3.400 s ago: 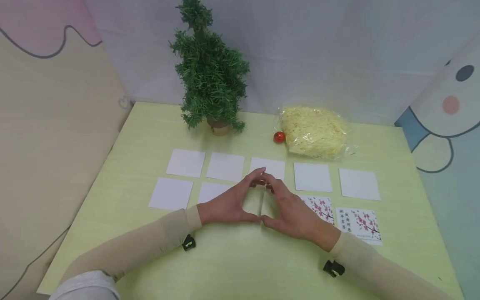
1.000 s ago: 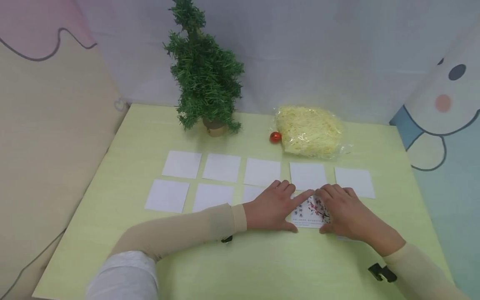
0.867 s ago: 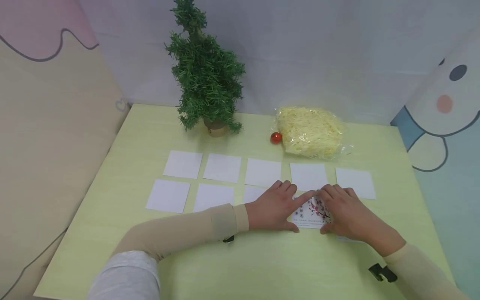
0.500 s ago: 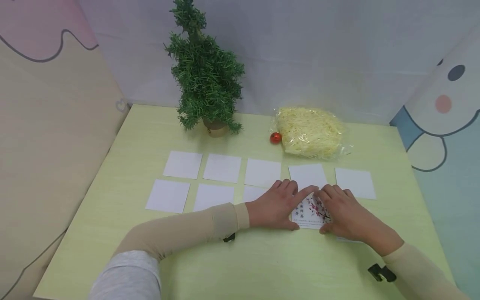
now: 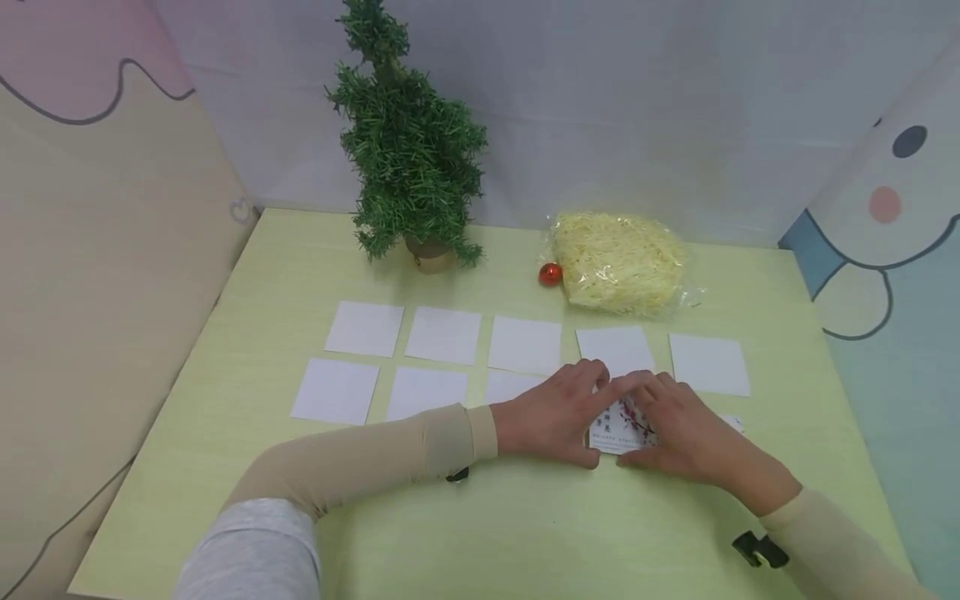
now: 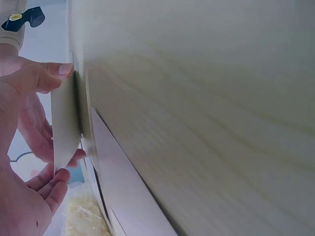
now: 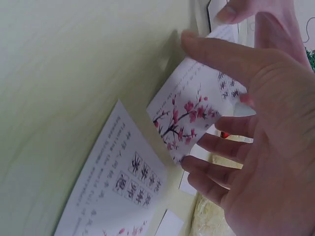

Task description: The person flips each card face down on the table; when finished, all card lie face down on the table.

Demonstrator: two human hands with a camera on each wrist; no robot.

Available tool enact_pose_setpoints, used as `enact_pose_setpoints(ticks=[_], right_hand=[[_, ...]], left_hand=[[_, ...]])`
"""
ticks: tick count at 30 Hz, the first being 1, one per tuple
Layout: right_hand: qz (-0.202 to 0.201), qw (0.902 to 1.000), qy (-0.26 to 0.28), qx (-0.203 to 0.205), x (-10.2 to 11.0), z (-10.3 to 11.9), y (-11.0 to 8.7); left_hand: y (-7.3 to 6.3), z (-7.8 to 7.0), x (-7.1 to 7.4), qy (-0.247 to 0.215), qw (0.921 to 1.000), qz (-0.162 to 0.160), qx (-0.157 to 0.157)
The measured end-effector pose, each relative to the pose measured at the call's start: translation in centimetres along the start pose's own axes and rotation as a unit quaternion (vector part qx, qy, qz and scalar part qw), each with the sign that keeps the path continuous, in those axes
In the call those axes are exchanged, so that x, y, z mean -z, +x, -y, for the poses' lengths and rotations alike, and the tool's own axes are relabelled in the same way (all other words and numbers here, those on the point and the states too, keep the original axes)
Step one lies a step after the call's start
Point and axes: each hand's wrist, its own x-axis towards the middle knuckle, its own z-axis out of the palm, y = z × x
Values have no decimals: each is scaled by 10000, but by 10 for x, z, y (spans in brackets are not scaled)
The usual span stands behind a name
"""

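Both hands hold one white card (image 5: 618,429) printed with pink blossoms and dark characters. In the right wrist view the blossom card (image 7: 184,110) is tilted up from the table, print side showing. My left hand (image 5: 555,412) grips it at the near and far edges, thumb near me; its blank back (image 6: 66,118) faces the left wrist camera. My right hand (image 5: 690,437) pinches the same two edges farther right, as the right wrist view shows. A second blossom card (image 7: 123,182) lies flat under my right forearm, mostly hidden in the head view.
Blank white cards lie in two rows, with one (image 5: 615,348) just behind my fingers and another (image 5: 510,386) partly under my left hand. At the back stand a small artificial tree (image 5: 420,167), a red ball (image 5: 551,274) and a bag of yellow shreds (image 5: 622,262).
Earlier both hands held a card on edge mid-table; a blank card now lies there. My hands moved right to the blossom card, flat half a second ago and now lifted.
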Motion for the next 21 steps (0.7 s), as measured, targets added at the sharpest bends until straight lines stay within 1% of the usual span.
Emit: enact_pose_setpoints(ticks=[2, 5, 7, 9, 11, 12, 14, 18, 21], right_hand=[[-52, 9999, -54, 83, -1, 2, 0], [-127, 9998, 87, 154, 2, 4, 0], [-211, 9991, 330, 185, 5, 5, 1], [-279, 9974, 634, 189, 8, 6, 1], [-332, 9948, 940, 190, 9, 6, 1], [-347, 9935, 1066, 193, 9, 6, 1], [-386, 9904, 1310, 208, 9, 6, 0], [-400, 9823, 1826, 120, 8, 7, -1], [-281, 9740, 2246, -50, 8, 6, -2]], left_hand=[[0, -1, 1, -85, 9999, -78, -92], [0, -2, 0, -676, 9975, -184, -77], [-1, -2, 0, -1265, 9918, -183, 49], [-1, -2, 0, -1836, 9827, -143, 178], [-1, -2, 0, -2107, 9772, -97, 249], [-1, -3, 0, -2176, 9756, -95, 277], [-1, -3, 0, -2189, 9752, -125, 293], [1, -2, -3, -2079, 9774, -268, 277], [1, -1, -8, -1894, 9810, -323, 256]])
